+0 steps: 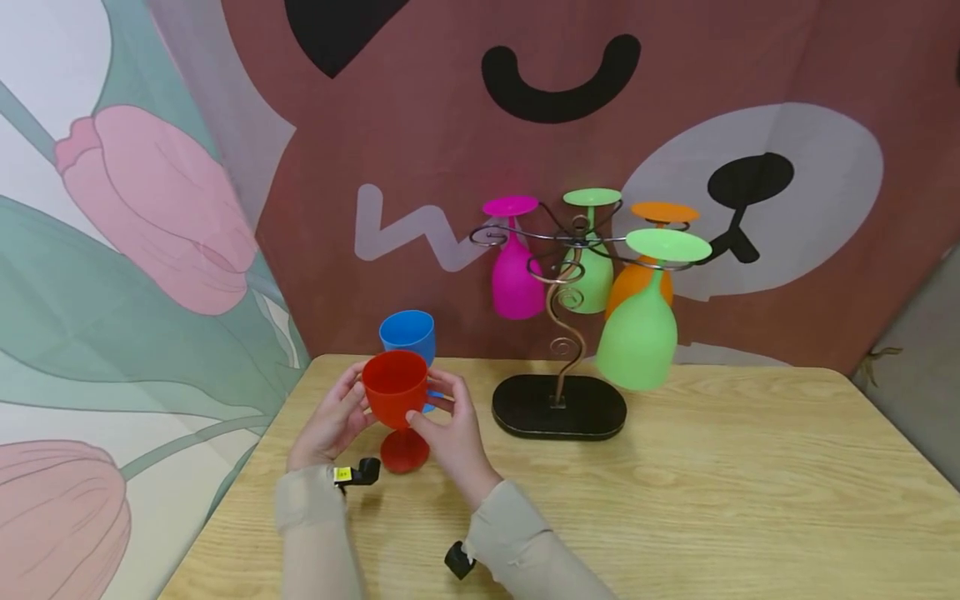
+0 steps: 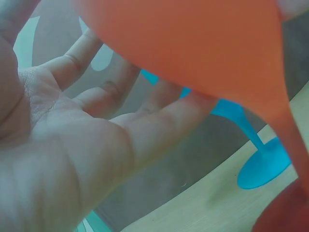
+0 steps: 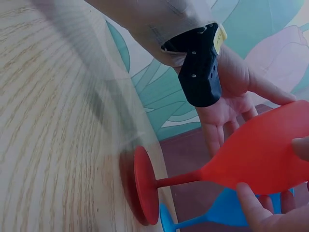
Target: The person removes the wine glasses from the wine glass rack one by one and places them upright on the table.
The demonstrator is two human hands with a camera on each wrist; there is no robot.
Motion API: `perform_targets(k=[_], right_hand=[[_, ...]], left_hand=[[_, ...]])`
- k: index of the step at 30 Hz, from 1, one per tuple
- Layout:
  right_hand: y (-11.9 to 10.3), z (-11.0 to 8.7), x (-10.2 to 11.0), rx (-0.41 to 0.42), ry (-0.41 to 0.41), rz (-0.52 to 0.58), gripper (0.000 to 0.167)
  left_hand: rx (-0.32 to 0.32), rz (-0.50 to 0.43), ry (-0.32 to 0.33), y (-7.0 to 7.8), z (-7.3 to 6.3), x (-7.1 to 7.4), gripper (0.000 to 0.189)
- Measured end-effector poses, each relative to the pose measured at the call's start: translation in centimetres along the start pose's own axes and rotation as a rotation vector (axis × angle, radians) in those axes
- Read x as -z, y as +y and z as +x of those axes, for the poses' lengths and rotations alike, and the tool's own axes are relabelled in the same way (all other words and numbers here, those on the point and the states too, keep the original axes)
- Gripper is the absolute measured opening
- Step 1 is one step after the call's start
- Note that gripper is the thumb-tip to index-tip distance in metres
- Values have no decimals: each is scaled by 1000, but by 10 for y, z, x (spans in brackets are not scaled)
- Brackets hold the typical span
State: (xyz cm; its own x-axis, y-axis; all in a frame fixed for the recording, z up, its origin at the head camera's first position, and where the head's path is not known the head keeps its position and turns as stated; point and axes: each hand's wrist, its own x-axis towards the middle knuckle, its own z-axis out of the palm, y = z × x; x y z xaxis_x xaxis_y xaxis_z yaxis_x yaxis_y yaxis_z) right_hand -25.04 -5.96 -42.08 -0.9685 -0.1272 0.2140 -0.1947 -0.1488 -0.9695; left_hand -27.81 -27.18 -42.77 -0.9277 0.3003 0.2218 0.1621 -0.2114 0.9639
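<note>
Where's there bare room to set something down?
Bare: the table right of the black base and hanging front green goblet. Crowded: the left side, where the left hand and right hand hold the red goblet before the blue goblet.

blue goblet (image 1: 408, 332) (upright) blocks behind red goblet (image 1: 396, 398), with room in front.

The front goblet (image 1: 396, 400) is located between the left hand (image 1: 335, 423) and right hand (image 1: 454, 440). The rear goblet (image 1: 408, 331) stands behind it on the surface (image 1: 712, 483). Right of both, a rack (image 1: 558, 406) carries four hanging goblets (image 1: 639, 346).
</note>
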Motion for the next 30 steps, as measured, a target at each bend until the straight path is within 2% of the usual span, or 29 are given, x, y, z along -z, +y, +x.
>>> perform_targets(k=[6,13,20,25,30], right_hand=[[3,0,-5,15,12,11,54],[7,0,-6,8,30,25,53],[7,-2,-8,-12,40,35,51],[9,-1,-9,-2,57,45,50],[8,0,-11,13,73,54,52]], left_hand=[[-15,-53,30,-3,1,2,27],[7,-146,17,-6,1,-1,26],[11,-186,14,-9,1,-1,29],[16,-165,7,-8,3,-3,31],[17,-75,45,-4,4,-5,25]])
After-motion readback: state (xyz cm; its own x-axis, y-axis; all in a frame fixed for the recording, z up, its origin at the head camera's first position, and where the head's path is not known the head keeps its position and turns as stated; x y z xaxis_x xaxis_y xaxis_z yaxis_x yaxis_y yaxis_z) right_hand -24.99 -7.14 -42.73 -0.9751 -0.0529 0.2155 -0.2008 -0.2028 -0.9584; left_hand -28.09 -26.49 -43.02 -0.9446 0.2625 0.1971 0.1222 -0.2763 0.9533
